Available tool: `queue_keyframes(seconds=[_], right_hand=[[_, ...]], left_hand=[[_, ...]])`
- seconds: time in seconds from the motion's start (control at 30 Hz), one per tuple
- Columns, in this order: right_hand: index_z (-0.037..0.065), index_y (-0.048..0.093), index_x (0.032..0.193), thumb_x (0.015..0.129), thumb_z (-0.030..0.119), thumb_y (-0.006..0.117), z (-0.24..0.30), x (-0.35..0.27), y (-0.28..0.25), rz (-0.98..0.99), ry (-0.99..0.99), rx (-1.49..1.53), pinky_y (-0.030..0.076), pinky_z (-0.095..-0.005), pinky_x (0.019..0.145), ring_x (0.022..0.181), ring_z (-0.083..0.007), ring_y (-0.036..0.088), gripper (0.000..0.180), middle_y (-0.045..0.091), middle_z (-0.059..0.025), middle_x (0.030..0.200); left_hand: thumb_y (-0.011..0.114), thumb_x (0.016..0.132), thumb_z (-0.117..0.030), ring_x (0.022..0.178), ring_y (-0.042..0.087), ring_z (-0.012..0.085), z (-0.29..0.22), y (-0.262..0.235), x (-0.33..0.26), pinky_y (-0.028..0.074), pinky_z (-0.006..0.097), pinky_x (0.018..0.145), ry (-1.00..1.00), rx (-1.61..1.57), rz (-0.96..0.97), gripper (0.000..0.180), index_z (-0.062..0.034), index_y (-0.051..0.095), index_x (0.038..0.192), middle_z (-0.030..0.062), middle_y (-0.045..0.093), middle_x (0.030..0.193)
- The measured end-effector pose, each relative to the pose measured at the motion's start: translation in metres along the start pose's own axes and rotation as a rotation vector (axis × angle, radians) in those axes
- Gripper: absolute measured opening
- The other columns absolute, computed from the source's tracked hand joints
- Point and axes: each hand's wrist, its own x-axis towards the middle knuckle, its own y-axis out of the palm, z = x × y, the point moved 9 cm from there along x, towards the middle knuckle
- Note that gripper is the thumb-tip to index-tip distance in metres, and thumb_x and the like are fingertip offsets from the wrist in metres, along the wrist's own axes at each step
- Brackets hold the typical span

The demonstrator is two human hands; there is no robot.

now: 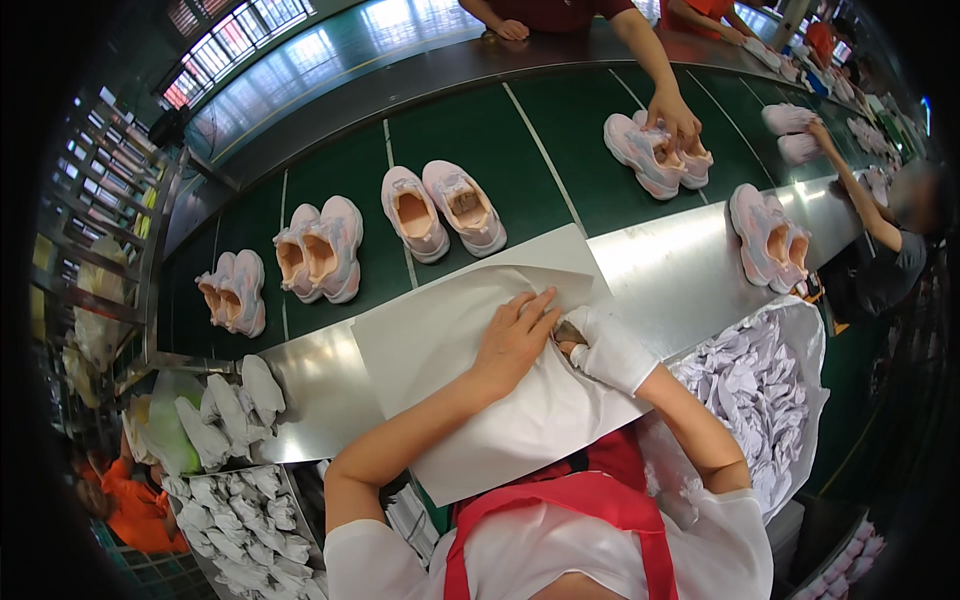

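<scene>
A large white sheet of paper (420,350) lies over the metal table edge in front of me, wrinkled and raised around my hands. My left hand (515,345) rests flat on it with the fingers stretched out. Close beside it, my right hand (600,350) wears a white glove with some bare fingertips showing. Its fingers are curled in over the paper, and what they hold, if anything, is hidden. Just beyond the sheet, a pair of pale pink sneakers (442,210) stands on the green conveyor belt (540,110).
More sneaker pairs (318,250) stand along the belt. Across it, a co-worker's hand (675,115) reaches into a pair. Another pair (768,238) sits on the metal ledge at right. A bag of crumpled paper (765,370) is by my right arm; wrapped paper bundles (235,410) lie at left.
</scene>
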Motion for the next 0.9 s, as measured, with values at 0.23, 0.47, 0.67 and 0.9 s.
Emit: queue_keyframes(seconds=[0.23, 0.47, 0.67, 0.9], right_hand=[[0.000, 0.057, 0.102, 0.076, 0.020, 0.060, -0.038, -0.004, -0.025, -0.232, 0.111, 0.415, 0.048, -0.0416, 0.076, 0.085, -0.0409, 0.060, 0.033, 0.062, -0.0242, 0.089], [0.006, 0.058, 0.107, 0.073, 0.017, 0.064, -0.023, -0.039, -0.058, -0.599, -0.093, -0.214, 0.049, -0.0398, 0.077, 0.086, -0.0310, 0.061, 0.036, 0.062, -0.0163, 0.088], [0.006, 0.063, 0.097, 0.082, 0.009, 0.061, -0.182, -0.202, -0.101, -1.061, 0.380, -0.020, 0.050, -0.0304, 0.068, 0.072, -0.0193, 0.063, 0.015, 0.065, -0.0104, 0.082], [0.007, 0.065, 0.098, 0.079, 0.022, 0.065, -0.377, -0.295, -0.082, -1.062, 1.048, 0.086, 0.050, -0.0352, 0.075, 0.085, -0.0271, 0.066, 0.024, 0.069, -0.0131, 0.090]], left_hand=[[0.066, 0.072, -0.002, 0.075, 0.057, 0.0264, -0.005, -0.013, 0.004, 0.049, 0.038, 0.080, 0.236, -0.185, 0.093, 0.016, -0.0065, 0.056, 0.083, 0.0076, 0.059, 0.079], [0.062, 0.077, -0.001, 0.057, 0.049, 0.0273, -0.020, 0.001, 0.017, 0.042, 0.036, 0.062, 0.095, -0.122, 0.184, 0.006, -0.0021, 0.058, 0.081, 0.0083, 0.058, 0.071], [0.058, 0.080, 0.001, 0.060, 0.048, 0.0312, -0.014, 0.006, 0.009, 0.041, 0.040, 0.057, 0.082, -0.129, 0.172, 0.005, 0.0000, 0.059, 0.085, 0.0135, 0.056, 0.067], [0.057, 0.080, 0.002, 0.060, 0.049, 0.0315, -0.016, 0.001, 0.009, 0.040, 0.040, 0.057, 0.097, -0.141, 0.144, 0.005, 0.0003, 0.059, 0.084, 0.0139, 0.056, 0.066]])
